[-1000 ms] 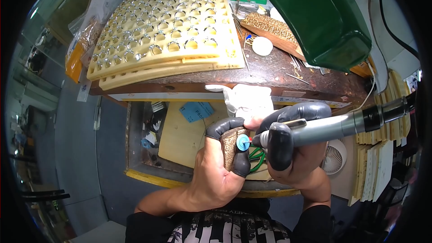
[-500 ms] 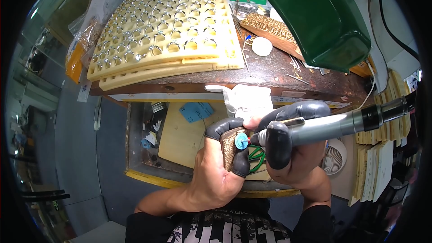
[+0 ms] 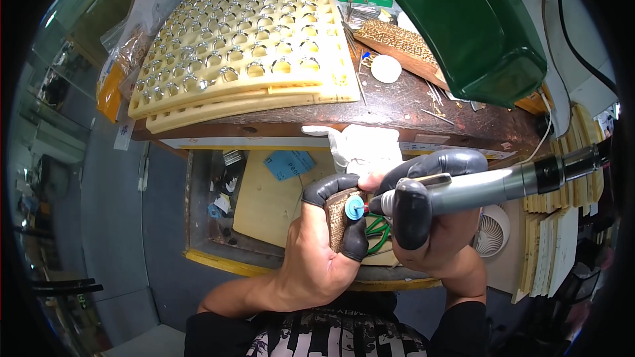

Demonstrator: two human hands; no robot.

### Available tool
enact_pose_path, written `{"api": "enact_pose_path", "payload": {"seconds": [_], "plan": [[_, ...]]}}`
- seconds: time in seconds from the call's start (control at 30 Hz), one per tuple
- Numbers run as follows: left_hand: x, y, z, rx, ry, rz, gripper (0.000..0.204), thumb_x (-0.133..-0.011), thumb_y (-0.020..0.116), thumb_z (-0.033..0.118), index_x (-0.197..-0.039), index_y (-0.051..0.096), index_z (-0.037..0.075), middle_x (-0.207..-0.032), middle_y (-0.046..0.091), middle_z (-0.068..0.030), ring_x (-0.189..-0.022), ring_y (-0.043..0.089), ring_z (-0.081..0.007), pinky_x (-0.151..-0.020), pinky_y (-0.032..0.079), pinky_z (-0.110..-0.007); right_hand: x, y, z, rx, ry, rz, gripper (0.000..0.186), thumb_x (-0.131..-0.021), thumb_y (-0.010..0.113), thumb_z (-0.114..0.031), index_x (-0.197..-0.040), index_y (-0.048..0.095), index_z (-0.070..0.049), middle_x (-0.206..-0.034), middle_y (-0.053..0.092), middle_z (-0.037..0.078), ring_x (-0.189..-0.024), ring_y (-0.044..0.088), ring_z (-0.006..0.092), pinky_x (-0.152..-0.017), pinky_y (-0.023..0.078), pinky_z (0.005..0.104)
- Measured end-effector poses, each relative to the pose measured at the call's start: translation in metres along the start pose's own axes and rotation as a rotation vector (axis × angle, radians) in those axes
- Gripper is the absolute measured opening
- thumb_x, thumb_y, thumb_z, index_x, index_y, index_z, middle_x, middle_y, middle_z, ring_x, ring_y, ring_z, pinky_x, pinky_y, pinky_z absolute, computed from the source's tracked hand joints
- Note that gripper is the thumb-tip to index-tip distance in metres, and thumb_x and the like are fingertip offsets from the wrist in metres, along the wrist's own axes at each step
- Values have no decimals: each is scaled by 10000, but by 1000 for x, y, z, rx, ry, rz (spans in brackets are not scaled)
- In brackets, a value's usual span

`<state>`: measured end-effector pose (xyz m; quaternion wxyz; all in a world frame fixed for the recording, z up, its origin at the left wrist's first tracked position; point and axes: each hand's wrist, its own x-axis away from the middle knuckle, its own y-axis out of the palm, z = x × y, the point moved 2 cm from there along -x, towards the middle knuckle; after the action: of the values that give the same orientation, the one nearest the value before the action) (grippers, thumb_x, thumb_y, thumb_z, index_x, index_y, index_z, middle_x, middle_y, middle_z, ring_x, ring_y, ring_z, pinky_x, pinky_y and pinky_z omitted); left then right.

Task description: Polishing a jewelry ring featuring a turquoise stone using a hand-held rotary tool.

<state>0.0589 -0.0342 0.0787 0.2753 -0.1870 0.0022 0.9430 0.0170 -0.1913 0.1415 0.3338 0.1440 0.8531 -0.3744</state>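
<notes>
My left hand [image 3: 314,254], with black coverings on some fingers, grips a brown rectangular piece with a grainy, textured face [image 3: 336,228]. My right hand [image 3: 443,238], also with black finger coverings, is wrapped round a grey rotary handpiece [image 3: 493,186]. Its small blue disc [image 3: 354,207] overlaps the textured piece; whether they touch I cannot tell. A white glove or cloth [image 3: 362,145] lies just beyond my fingers at the bench edge. Below my hands, green tool handles [image 3: 378,238] show in the open drawer [image 3: 228,261], partly hidden.
A cream tray [image 3: 331,89] holds several silver rings at back left. A green lamp shade [image 3: 463,33] overhangs the wooden bench [image 3: 410,112] at right, beside a bead-covered wooden block [image 3: 403,53] and white disc [image 3: 385,68]. Stacked boards [image 3: 549,251] and a small fan [image 3: 491,228] are lower right.
</notes>
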Motion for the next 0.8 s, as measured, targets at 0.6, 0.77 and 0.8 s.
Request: {"api": "enact_pose_path", "payload": {"seconds": [0.6,0.77,0.8], "plan": [[2,1,-1,102,-46,22,448,-943,609,90,-1329,428,-46,-1124,648,-176,-1022,638,-214,-899,512,-347,12,5,7,-112,74,100,173,-848,722,-133,-992,740,-39,-862,686,109,-712,670,252,-619,516,356],[3,1,-2,142,-70,23,464,-950,607,108,-1343,415,-47,-1130,648,-171,-1029,633,-204,-901,510,-342,3,0,1,-45,14,7,135,-976,585,-85,-890,576,20,-867,660,161,-739,699,211,-630,572,322],[4,2,-3,147,-68,21,467,-951,606,110,-1345,413,-48,-1132,647,-171,-1029,632,-202,-901,509,-341,3,0,1,-45,14,8,135,-976,585,-85,-890,576,20,-867,660,161,-739,699,211,-630,572,322]]}}
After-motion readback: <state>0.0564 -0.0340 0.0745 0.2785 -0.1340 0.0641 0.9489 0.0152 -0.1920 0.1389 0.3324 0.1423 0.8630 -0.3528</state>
